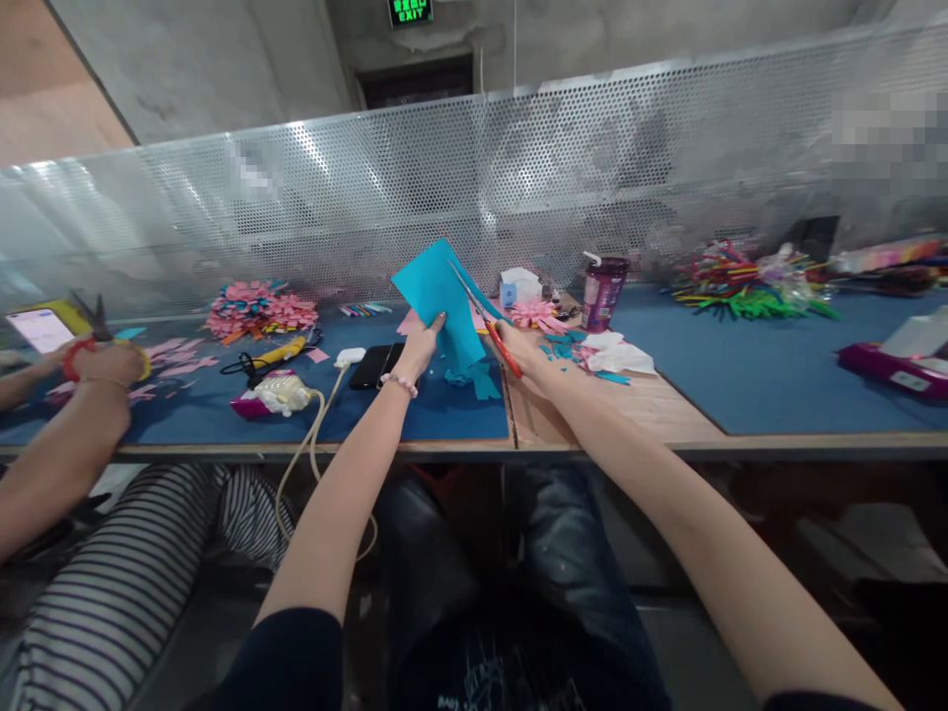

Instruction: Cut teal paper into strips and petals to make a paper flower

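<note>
A sheet of bright blue paper (pixel 432 281) stands tilted above the table, gripped at its lower edge by my left hand (pixel 421 348). My right hand (pixel 519 348) is closed round the orange handles of a pair of scissors (pixel 505 353). The blades reach up along the sheet's right side, where a narrow blue strip (pixel 472 283) parts from it. Below the sheet lie cut blue scraps (pixel 485 382). A black phone (pixel 375 366) rests left of my left hand.
On the left, a co-worker's hand (pixel 111 363) holds scissors. Pink paper bundles (pixel 256 308), a yellow-handled tool (pixel 277 353) and a white charger (pixel 350 357) lie nearby. To the right stand a purple cup (pixel 603 294) and crumpled tissue (pixel 618 355). A perforated metal screen (pixel 415 188) runs behind.
</note>
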{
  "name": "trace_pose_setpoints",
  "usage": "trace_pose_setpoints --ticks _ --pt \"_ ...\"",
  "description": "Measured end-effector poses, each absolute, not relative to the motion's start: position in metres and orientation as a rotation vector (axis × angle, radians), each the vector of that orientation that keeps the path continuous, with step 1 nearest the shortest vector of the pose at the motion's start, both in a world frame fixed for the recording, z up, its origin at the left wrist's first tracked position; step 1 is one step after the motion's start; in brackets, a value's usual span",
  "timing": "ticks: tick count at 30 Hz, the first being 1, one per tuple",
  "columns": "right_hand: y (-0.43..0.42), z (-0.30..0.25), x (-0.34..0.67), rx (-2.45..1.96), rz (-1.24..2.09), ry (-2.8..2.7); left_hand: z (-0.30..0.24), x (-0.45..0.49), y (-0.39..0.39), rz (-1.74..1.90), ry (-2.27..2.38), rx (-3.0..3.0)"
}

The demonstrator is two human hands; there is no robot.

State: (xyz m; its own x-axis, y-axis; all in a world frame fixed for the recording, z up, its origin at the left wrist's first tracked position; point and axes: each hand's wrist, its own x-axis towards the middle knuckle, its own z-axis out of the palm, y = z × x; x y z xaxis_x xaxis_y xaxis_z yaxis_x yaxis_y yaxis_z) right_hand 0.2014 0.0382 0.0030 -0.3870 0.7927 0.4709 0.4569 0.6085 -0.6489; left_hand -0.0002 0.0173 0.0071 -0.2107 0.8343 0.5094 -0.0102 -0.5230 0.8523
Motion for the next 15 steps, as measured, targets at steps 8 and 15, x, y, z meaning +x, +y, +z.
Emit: trace_pose_setpoints --ticks 8,15 --pt "0.041 0.003 0.202 -0.955 0.638 -1.991 0.007 0.006 0.012 1.76 1.008 1.501" --pt "0.052 -0.003 0.201 -1.013 0.511 -1.992 0.007 0.006 0.014 1.739 0.951 1.508"
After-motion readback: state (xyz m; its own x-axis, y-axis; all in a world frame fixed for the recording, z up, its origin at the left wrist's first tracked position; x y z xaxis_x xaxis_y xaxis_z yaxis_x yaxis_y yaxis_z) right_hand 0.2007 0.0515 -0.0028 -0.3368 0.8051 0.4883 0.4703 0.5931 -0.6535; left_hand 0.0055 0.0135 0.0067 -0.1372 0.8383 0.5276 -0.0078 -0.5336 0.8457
